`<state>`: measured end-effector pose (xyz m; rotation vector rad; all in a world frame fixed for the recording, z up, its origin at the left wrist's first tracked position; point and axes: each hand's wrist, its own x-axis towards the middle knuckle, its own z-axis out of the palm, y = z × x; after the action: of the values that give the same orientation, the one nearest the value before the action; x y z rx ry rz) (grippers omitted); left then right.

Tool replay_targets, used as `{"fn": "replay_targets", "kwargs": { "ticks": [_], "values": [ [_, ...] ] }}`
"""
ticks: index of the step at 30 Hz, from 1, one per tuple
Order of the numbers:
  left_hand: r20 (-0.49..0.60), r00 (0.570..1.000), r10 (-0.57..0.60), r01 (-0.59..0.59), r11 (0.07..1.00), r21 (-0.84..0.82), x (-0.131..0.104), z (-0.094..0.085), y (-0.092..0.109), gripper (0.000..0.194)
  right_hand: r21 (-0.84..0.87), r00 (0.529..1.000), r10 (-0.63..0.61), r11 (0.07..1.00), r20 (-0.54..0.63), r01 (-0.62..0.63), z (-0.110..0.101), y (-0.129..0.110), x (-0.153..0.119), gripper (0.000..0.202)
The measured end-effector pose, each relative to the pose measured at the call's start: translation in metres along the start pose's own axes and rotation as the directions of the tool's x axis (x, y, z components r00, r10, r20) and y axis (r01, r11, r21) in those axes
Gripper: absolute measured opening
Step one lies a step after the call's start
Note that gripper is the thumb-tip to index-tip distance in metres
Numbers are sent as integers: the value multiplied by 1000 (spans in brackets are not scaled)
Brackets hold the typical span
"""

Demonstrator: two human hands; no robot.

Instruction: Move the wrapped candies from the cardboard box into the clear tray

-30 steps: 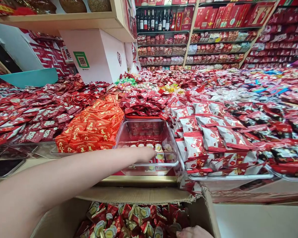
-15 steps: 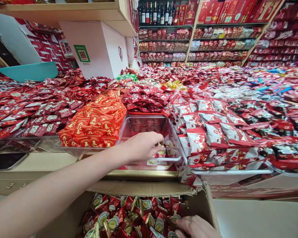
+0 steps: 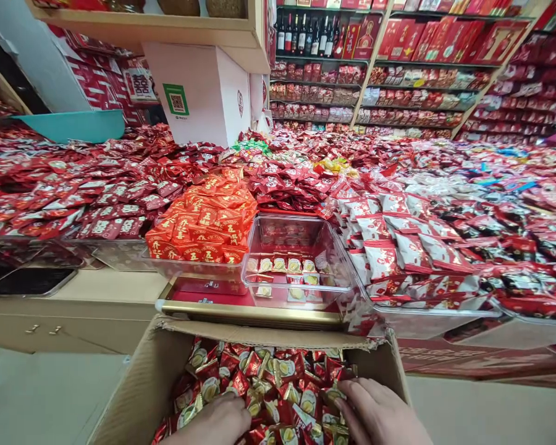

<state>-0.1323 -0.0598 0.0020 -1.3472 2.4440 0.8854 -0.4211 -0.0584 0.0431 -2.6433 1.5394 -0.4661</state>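
Note:
A cardboard box [image 3: 134, 383] in front of me holds many red and gold wrapped candies [image 3: 278, 371] with a pale round picture on them. My left hand [image 3: 220, 421] reaches into the box at the left and touches the candies; its fingertips are mostly hidden. My right hand [image 3: 380, 411] rests on the candies at the right side, thumb and fingers apart, with no candy seen held. Beyond the box stands a clear plastic bin [image 3: 296, 288]. Candies of the same kind [image 3: 294, 266] lie in short rows on its bottom, near the front wall.
Orange packets [image 3: 199, 228] are heaped in the bin left of the clear one. White and red packets [image 3: 408, 250] fill the bin on its right. A gold-edged counter strip [image 3: 250, 314] runs behind the box. A pink pillar [image 3: 189, 93] and overhead shelf [image 3: 167, 28] stand at the back left.
My left hand has come back from the clear bin down into the box. The candy rows in the bin are now uncovered. My right hand stays at the box's right side; the view has shifted.

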Motion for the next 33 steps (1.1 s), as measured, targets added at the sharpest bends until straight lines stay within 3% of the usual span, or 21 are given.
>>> {"fn": "replay_targets", "kwargs": {
  "ticks": [4, 7, 9, 11, 13, 15, 17, 19, 21, 24, 27, 30, 31, 33],
  "values": [
    [-22, 999, -47, 44, 993, -110, -9, -12, 2, 10, -49, 999, 25, 999, 39, -23, 2, -2, 0, 13],
    [-53, 990, -129, 106, 944, -313, -17, -33, 8, 9, -14, 996, 63, 998, 57, -63, 1, -3, 0, 16],
    [-94, 982, -164, 94, 853, -513, -20, -49, 16, 5, 71, 992, 101, 992, 79, -107, -3, -5, 1, 17],
    [-99, 983, -152, 32, 682, -731, -19, -65, 26, 5, 221, 980, 162, 958, 113, -183, -9, -10, 5, 19],
    [-118, 984, -130, -41, 482, -875, -16, -78, 38, 12, 446, 955, 235, 846, 179, -292, -16, -18, 13, 21],
    [-134, 984, -114, -99, 269, -958, -13, -86, 49, 18, 686, 924, 263, 619, 278, -382, -24, -28, 24, 25],
    [-159, 982, -99, -147, 112, -983, -10, -91, 59, 21, 839, 911, 224, 359, 348, -409, -29, -38, 37, 30],
    [-199, 975, -98, -195, 50, -980, -10, -94, 66, 18, 897, 914, 188, 200, 359, -393, -30, -45, 48, 28],
    [-244, 964, -103, -241, 43, -970, -9, -94, 70, 16, 915, 917, 198, 143, 346, -376, -27, -49, 56, 22],
    [-292, 949, -120, -290, 35, -956, -10, -91, 73, 20, 929, 914, 245, 101, 324, -356, -20, -50, 61, 27],
    [-322, 930, -179, -320, 39, -947, -8, -86, 74, 25, 935, 923, 277, 155, 267, -318, -17, -46, 60, 25],
    [-317, 921, -227, -307, 78, -948, -4, -82, 74, 22, 890, 975, 222, 438, 30, -127, -20, -43, 57, 13],
    [-305, 920, -244, -304, 46, -952, -3, -82, 74, 23, 839, 985, 153, 543, -83, -14, -20, -43, 56, 9],
    [-263, 923, -280, -298, -89, -950, -1, -83, 73, 27, 712, 967, 29, 682, -254, 167, -19, -44, 53, 21]
  ]
}}
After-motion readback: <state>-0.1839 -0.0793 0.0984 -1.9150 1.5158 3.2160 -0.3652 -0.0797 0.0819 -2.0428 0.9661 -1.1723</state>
